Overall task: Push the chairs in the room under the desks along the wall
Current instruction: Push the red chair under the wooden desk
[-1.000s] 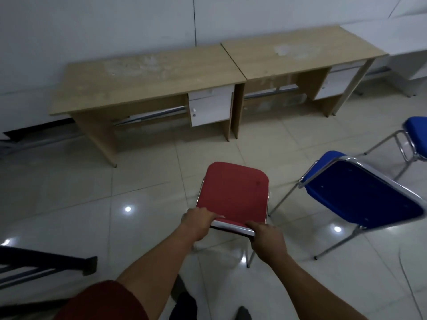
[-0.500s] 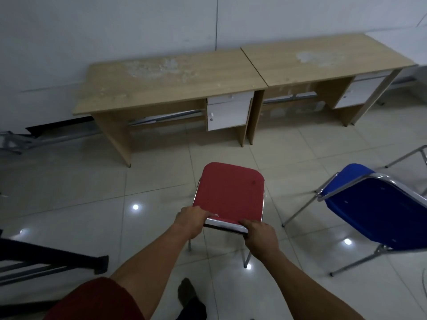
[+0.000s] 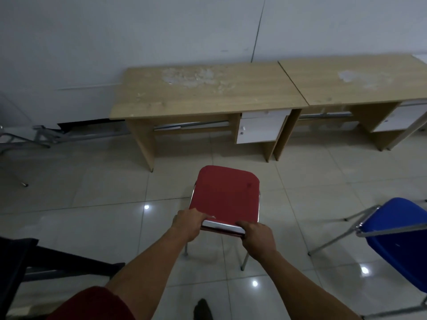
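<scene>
A red chair [image 3: 225, 196] with chrome legs stands on the tiled floor in front of me, its seat facing the wall. My left hand [image 3: 187, 223] grips the left end of its backrest top, my right hand [image 3: 257, 233] the right end. Ahead, a wooden desk [image 3: 203, 93] with a white drawer unit stands along the wall, its knee space open. A second wooden desk [image 3: 351, 79] adjoins it on the right. A blue chair [image 3: 399, 241] stands at the right, apart from the red one.
A black frame [image 3: 46, 257] lies on the floor at lower left. Grey metal legs [image 3: 34, 139] show at the far left by the wall. Open tiled floor separates the red chair from the left desk.
The view has shifted left and closer to the desks; the red chair, held in both hands, now lines up with the left desk. The blue chair has slid toward the right edge.
</scene>
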